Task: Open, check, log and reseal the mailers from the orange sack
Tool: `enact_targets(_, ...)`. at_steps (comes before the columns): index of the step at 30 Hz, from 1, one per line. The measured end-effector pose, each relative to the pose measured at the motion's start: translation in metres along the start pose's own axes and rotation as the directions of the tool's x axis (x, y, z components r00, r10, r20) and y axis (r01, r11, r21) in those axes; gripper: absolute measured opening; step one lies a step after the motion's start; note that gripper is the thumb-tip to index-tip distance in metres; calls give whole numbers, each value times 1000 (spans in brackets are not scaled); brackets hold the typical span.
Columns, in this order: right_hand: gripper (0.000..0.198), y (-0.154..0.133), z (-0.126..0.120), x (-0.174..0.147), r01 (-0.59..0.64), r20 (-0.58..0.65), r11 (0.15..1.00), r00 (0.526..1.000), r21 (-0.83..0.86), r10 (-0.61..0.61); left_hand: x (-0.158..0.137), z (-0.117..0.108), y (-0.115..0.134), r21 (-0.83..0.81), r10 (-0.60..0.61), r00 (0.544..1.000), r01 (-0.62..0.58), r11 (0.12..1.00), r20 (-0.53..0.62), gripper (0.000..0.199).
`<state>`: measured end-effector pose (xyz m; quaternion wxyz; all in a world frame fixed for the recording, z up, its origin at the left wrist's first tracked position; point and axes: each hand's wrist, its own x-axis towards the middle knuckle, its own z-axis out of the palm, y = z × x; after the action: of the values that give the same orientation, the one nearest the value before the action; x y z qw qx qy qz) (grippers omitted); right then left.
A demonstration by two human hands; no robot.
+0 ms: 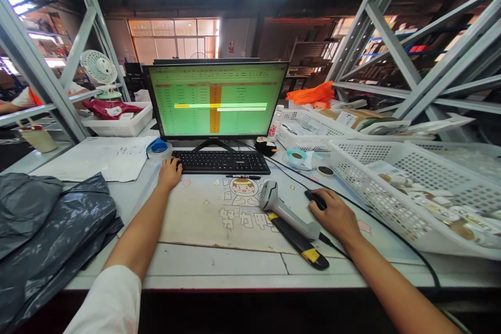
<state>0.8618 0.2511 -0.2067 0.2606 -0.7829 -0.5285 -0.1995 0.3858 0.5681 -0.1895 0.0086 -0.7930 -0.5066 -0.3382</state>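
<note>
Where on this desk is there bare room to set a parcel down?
Bare patches: the mat between the left hand and the scanner, and the front desk edge. Crowded: grey bags at left, white basket at right, right hand on the mouse.

black mouse (315, 199) under hand, black keyboard (221, 162)

Monitor (217, 100) as landmark: desk fan (99, 69) far left of it, grey plastic bags (47, 224) left and nearer, tape roll (157, 147) at its lower left, white baskets (391, 188) to its right, barcode scanner (287, 212) below.
</note>
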Motion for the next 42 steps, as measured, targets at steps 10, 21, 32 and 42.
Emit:
enact_targets(10,33,-1,-1,0,-3,-12,1000,1000,17,3,0,0,0,-14,-13,1000,13,1000,2,35)
enact_targets(21,42,11,7,-1,68,-46,992,997,108,-64,-3,-3,10,2,-49,998,49,999,27,36)
enact_targets(32,50,34,31,17,147,5,964,988,222,-152,-14,7,35,65,-40,997,36,997,62,46)
enact_targets(42,41,14,19,15,125,7,958,991,259,-131,-13,7,32,84,-27,996,20,996,85,51)
